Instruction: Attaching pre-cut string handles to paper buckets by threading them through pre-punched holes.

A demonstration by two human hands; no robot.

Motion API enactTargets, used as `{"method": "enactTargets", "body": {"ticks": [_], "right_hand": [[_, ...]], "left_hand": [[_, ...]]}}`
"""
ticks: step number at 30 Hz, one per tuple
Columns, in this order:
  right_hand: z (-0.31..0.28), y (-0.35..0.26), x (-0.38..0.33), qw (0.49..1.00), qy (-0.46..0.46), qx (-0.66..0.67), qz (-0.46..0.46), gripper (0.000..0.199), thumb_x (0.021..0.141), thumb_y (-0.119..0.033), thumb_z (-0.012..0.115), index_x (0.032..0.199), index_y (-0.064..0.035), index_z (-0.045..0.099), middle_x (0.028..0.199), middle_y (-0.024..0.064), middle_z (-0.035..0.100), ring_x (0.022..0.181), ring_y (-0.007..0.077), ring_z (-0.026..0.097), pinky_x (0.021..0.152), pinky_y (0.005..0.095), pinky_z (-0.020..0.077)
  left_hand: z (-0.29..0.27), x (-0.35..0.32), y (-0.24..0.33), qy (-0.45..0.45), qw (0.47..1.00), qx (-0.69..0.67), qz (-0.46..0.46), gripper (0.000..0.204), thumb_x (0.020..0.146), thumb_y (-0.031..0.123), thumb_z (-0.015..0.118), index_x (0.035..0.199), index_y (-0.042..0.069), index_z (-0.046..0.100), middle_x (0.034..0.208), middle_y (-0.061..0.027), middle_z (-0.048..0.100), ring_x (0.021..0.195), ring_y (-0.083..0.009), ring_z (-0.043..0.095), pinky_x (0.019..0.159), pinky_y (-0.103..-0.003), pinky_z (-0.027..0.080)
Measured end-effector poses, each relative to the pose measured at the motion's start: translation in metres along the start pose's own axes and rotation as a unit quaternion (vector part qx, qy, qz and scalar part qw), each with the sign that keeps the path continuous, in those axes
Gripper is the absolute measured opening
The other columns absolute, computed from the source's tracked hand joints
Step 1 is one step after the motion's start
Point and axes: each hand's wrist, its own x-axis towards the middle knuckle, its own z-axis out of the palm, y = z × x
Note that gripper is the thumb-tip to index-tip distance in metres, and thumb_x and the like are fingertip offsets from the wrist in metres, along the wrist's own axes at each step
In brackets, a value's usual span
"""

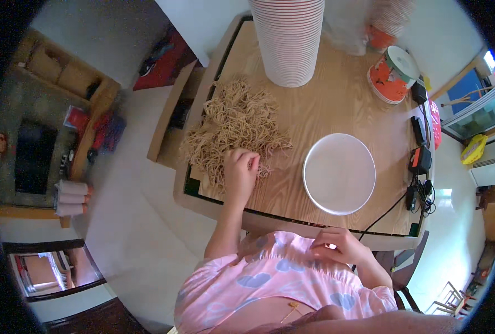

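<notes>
A loose, tangled heap of thin tan cord-like strands (233, 119) spreads over the left part of the table. At its near edge, my left hand (240, 167) touches the strands with its fingers curled in; anything inside them is hidden. My right hand (339, 245) rests close to my body by the table's front edge, fingers loosely bent and a little apart, with nothing seen in it. Between the hands and farther in, a round white paper bucket (339, 173) stands with its mouth upward, and no contents show inside.
A tall stack of white buckets (290, 42) rises at the table's far side. A red-and-green printed tub (393, 75) stands at the far right, before another bucket stack (389, 25). Black adapters (420, 160) and cables lie along the right edge. An open cardboard box (175, 119) is left of the table.
</notes>
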Motion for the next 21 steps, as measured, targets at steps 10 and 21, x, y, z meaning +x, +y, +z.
{"method": "enactTargets", "body": {"ticks": [10, 21], "right_hand": [[-0.007, -0.026, 0.008, 0.988, 0.125, 0.061, -0.071, 0.01, 0.077, -0.004, 0.066, 0.087, -0.0013, 0.065, 0.083, 0.0096, 0.065, 0.074, 0.0243, 0.062, 0.062, 0.0334, 0.0481], [0.002, -0.031, 0.02, 0.919, 0.378, -0.053, -0.103, 0.015, 0.079, 0.002, 0.062, 0.094, 0.0026, 0.062, 0.079, 0.0104, 0.062, 0.072, 0.0208, 0.061, 0.062, 0.0291, 0.0482]], "left_hand": [[0.017, 0.028, 0.007, -0.031, 0.994, -0.103, -0.022, 0.01, 0.074, 0.014, 0.07, 0.073, 0.006, 0.064, 0.078, -0.0075, 0.06, 0.081, -0.0255, 0.055, 0.075, -0.037, 0.042], [-0.094, 0.077, 0.096, 0.182, 0.841, -0.493, 0.124, 0.011, 0.086, 0.006, 0.058, 0.095, 0.001, 0.053, 0.077, -0.0092, 0.06, 0.067, -0.0148, 0.055, 0.062, -0.026, 0.046]]}}
